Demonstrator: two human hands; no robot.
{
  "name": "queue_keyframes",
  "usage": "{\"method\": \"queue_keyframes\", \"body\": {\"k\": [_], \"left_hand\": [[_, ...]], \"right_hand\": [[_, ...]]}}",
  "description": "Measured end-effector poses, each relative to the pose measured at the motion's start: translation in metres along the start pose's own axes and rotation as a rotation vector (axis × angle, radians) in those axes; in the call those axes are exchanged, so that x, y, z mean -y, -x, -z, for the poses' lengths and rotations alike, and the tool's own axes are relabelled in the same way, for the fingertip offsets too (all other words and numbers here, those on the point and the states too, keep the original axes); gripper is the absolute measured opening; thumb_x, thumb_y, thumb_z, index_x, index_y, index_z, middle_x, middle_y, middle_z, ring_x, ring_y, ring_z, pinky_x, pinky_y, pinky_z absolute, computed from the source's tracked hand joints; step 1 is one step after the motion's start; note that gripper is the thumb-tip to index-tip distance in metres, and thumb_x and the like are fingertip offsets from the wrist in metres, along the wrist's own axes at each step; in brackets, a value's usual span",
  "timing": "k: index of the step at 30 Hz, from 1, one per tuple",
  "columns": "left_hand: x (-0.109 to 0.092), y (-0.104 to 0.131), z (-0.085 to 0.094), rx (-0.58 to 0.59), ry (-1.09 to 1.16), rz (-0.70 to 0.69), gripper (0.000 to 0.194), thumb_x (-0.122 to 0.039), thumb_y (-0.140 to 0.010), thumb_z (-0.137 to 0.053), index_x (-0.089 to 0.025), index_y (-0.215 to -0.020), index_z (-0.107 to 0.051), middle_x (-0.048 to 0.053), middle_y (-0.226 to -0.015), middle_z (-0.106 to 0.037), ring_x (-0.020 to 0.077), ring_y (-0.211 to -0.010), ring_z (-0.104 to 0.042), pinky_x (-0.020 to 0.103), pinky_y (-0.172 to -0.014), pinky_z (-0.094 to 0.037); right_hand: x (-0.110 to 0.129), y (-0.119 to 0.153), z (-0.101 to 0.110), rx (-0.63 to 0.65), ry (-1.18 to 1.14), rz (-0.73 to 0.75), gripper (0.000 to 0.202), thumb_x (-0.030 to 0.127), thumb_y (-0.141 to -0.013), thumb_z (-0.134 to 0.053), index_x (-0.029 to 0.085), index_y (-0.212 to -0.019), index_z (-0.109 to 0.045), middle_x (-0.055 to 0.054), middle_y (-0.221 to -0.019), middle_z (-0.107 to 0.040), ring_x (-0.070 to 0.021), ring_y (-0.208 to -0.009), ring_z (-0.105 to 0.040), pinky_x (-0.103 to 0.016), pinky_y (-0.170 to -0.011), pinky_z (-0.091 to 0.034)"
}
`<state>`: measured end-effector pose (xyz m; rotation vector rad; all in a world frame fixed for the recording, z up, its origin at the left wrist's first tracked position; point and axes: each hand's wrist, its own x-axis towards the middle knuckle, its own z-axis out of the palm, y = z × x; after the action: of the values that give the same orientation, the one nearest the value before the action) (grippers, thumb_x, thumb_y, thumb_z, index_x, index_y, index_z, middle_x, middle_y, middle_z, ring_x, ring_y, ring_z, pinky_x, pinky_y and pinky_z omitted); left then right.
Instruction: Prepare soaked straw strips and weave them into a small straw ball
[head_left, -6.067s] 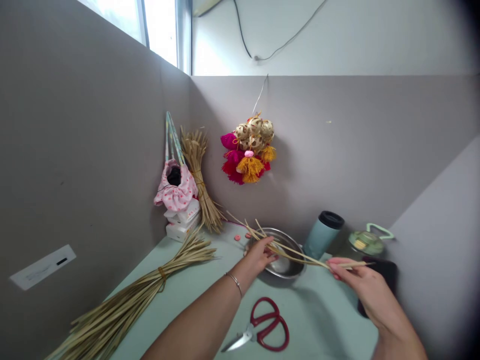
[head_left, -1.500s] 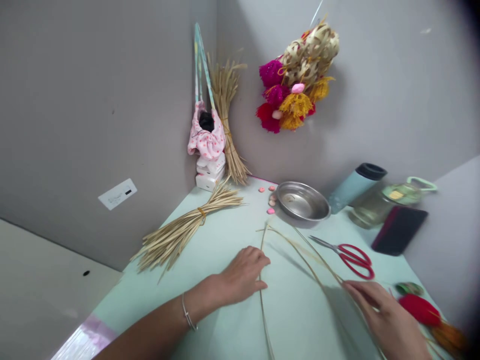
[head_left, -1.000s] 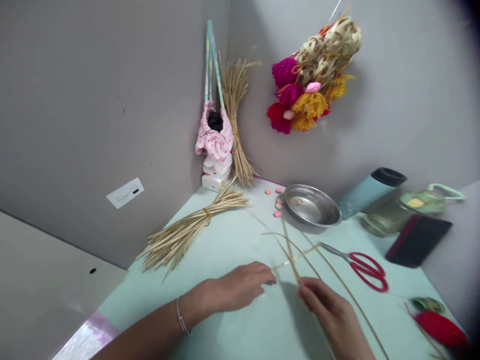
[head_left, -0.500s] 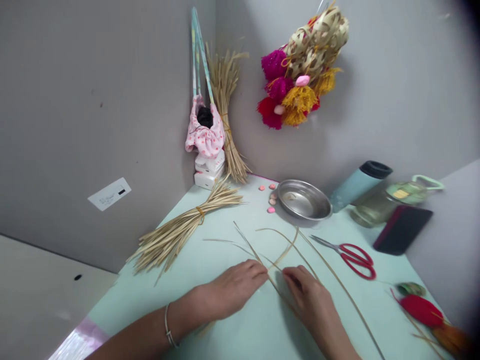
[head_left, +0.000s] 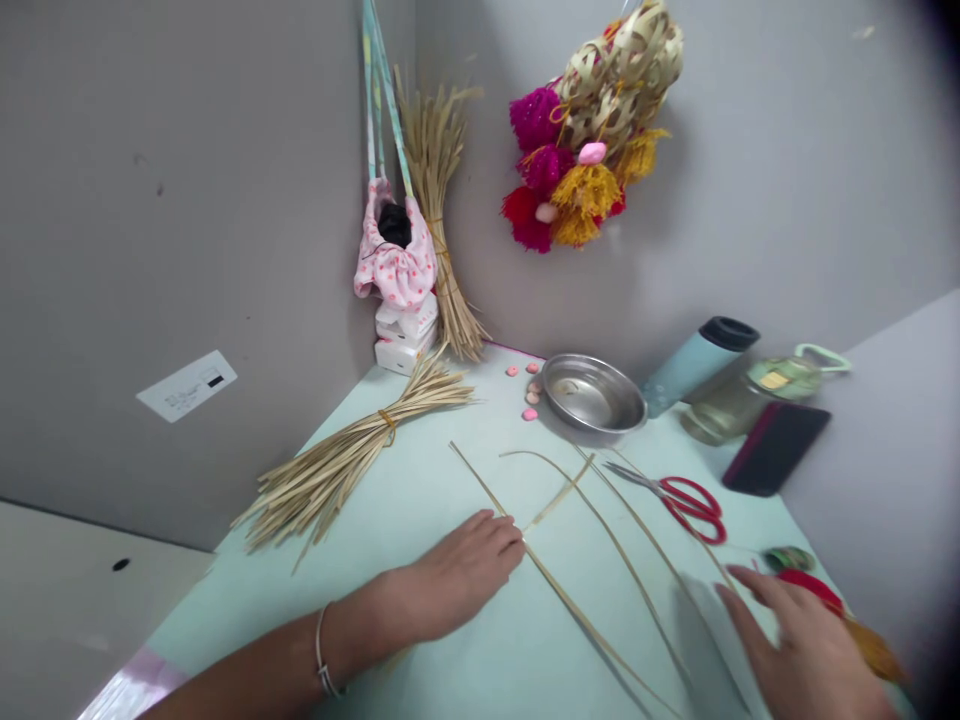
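My left hand [head_left: 469, 570] lies palm down on the table, its fingers together and pressing on crossed straw strips. A strip [head_left: 555, 580] runs out from under its fingertips to the lower right, and a shorter strip [head_left: 562, 492] slants up to the right. My right hand [head_left: 806, 640] is off to the right, thumb and index finger closed at the end of a thin straw strip [head_left: 697, 537] that passes over the scissors [head_left: 694, 510]. Between the hands lie two loose strips, one a curved strip [head_left: 611, 535].
A tied straw bundle [head_left: 330, 470] lies at left; another straw bundle [head_left: 442, 220] leans in the corner by a dotted pouch [head_left: 397, 270]. Behind are pink beads [head_left: 530, 413], a metal bowl [head_left: 592, 425], a tumbler [head_left: 694, 365], a green bottle [head_left: 724, 410] and a phone [head_left: 780, 450].
My right hand has moved away from my left hand to the right, drawing a straw strip along. My left hand stays on the crossed strips. The view has shifted slightly.
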<state>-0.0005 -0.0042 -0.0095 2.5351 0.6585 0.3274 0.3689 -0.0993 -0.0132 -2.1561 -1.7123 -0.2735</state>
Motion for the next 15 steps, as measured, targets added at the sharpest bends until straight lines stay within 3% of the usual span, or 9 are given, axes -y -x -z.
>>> {"method": "queue_keyframes", "body": {"k": [4,7,10,13,15], "left_hand": [[0.0,-0.002,0.0,0.032,-0.012,0.028,0.032,-0.008,-0.094,-0.042,-0.018,-0.124,-0.05,0.012,-0.129,-0.059,0.0237,-0.132,-0.048,0.043,-0.119,-0.027],[-0.001,-0.002,-0.002,0.026,0.005,0.043,0.031,-0.011,-0.094,-0.046,-0.02,-0.124,-0.049,0.01,-0.13,-0.059,0.023,-0.132,-0.048,0.045,-0.119,-0.025],[-0.001,-0.002,0.0,0.024,0.016,0.059,0.031,-0.013,-0.094,-0.049,-0.021,-0.124,-0.049,0.01,-0.129,-0.059,0.0234,-0.13,-0.049,0.044,-0.118,-0.027],[-0.001,-0.005,0.008,0.021,0.055,0.063,0.03,-0.017,-0.094,-0.052,-0.016,-0.123,-0.052,0.012,-0.122,-0.062,0.0253,-0.121,-0.054,0.042,-0.11,-0.037],[0.0,-0.009,0.014,-0.01,0.128,0.075,0.032,-0.019,-0.094,-0.053,-0.014,-0.126,-0.053,0.014,-0.12,-0.063,0.0258,-0.118,-0.055,0.041,-0.105,-0.042]], "right_hand": [[0.07,-0.01,-0.023,0.225,-0.125,0.057,0.039,0.046,-0.093,-0.04,0.021,-0.115,-0.059,-0.011,-0.106,-0.067,-0.0233,-0.074,-0.067,-0.035,-0.065,-0.052],[0.084,-0.022,-0.03,0.301,-0.123,0.05,0.037,0.037,-0.091,-0.035,0.023,-0.114,-0.061,-0.01,-0.102,-0.07,-0.0236,-0.072,-0.067,-0.035,-0.062,-0.051],[0.073,-0.033,-0.013,0.218,-0.184,-0.115,0.041,0.042,-0.079,-0.044,0.021,-0.107,-0.065,-0.008,-0.084,-0.071,-0.0244,-0.062,-0.066,-0.036,-0.058,-0.05],[0.073,-0.034,0.019,0.208,-0.507,-0.281,0.043,0.053,-0.072,-0.058,0.022,-0.101,-0.067,-0.006,-0.075,-0.069,-0.024,-0.063,-0.066,-0.033,-0.055,-0.052],[0.088,-0.026,0.036,0.257,-0.714,-0.361,0.044,0.055,-0.071,-0.066,0.023,-0.1,-0.068,-0.006,-0.077,-0.07,-0.0225,-0.065,-0.065,-0.03,-0.054,-0.052]]}}
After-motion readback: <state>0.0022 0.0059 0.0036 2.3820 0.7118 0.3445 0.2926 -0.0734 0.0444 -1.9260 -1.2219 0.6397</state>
